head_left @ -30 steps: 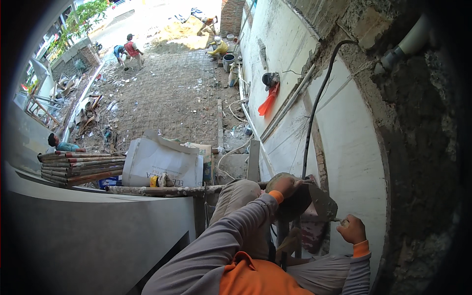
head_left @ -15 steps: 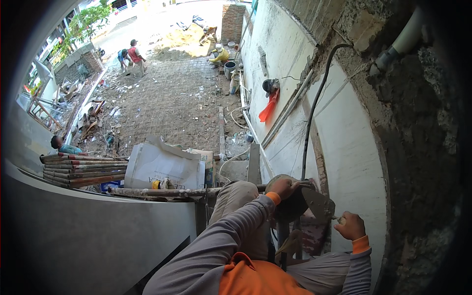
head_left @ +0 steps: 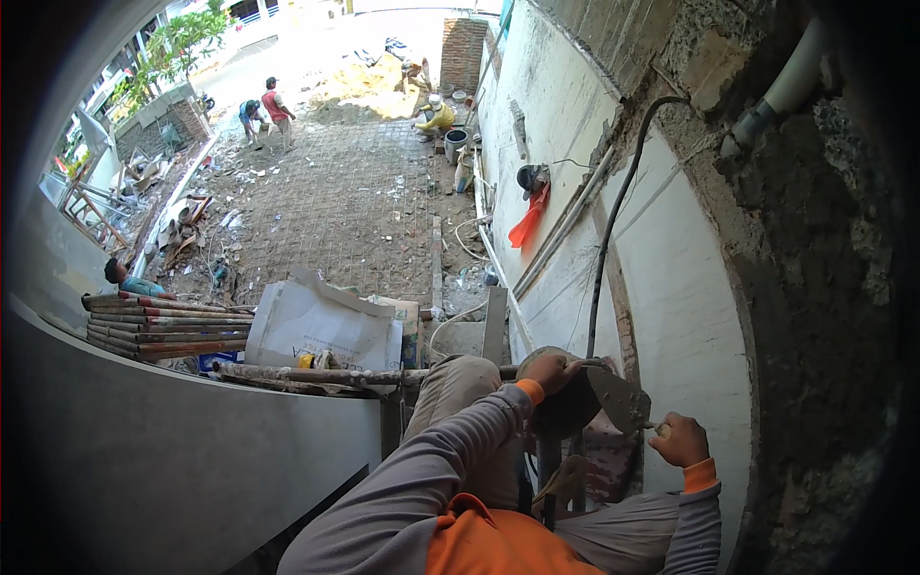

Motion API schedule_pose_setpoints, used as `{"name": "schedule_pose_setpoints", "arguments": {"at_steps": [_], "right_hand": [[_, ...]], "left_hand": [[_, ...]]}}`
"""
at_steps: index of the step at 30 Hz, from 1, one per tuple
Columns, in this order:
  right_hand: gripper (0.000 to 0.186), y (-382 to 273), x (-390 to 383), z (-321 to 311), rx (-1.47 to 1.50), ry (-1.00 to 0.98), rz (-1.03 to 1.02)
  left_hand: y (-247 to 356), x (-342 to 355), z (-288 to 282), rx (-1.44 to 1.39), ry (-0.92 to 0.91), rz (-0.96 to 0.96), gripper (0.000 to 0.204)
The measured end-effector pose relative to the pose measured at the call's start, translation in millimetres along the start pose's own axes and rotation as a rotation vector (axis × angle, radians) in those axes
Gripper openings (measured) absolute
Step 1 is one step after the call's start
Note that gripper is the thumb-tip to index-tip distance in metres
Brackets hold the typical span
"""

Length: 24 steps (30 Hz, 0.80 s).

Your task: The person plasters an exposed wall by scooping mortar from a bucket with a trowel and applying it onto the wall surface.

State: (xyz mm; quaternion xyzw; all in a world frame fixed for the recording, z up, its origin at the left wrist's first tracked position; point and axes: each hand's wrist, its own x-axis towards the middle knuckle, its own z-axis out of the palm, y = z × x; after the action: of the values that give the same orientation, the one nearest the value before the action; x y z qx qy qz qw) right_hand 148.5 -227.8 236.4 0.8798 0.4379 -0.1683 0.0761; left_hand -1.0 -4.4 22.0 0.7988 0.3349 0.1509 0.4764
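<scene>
Lower right of centre, the left hand (head_left: 550, 372) curls its fingers over a dark bucket's (head_left: 563, 414) rim; the right's (head_left: 682, 441) wrap a trowel's (head_left: 620, 399) handle, its blade at the bucket's right side, mortar-flecked. The far-right wall (head_left: 805, 316) looks rough, apparently unfinished.

Grey sleeves (head_left: 407, 465) carry orange cuffs (head_left: 701, 475); the trousers (head_left: 460, 393) are beige.

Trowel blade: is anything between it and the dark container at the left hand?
Nothing visible: the trowel in the right hand overlaps the dark container in view. The left hand is at the container's upper rim.
</scene>
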Motion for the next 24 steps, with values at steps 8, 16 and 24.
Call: {"name": "schedule_pose_setpoints", "arguments": {"at_steps": [8, 16, 24], "right_hand": [[0.036, 1, 3, -1, 0.005, 0.001, -0.019], [0.037, -4, 3, 1, -0.003, -0.024, -0.012], [0.036, 2, -9, -1, -0.018, -0.059, 0.063]], "left_hand": [[-2, 4, 3, 0.015, 0.0, 0.004, 0.059], [-8, 0, -2, -0.022, -0.009, -0.01, 0.058], [4, 5, 4, -0.009, -0.098, -0.008, 0.058]]}}
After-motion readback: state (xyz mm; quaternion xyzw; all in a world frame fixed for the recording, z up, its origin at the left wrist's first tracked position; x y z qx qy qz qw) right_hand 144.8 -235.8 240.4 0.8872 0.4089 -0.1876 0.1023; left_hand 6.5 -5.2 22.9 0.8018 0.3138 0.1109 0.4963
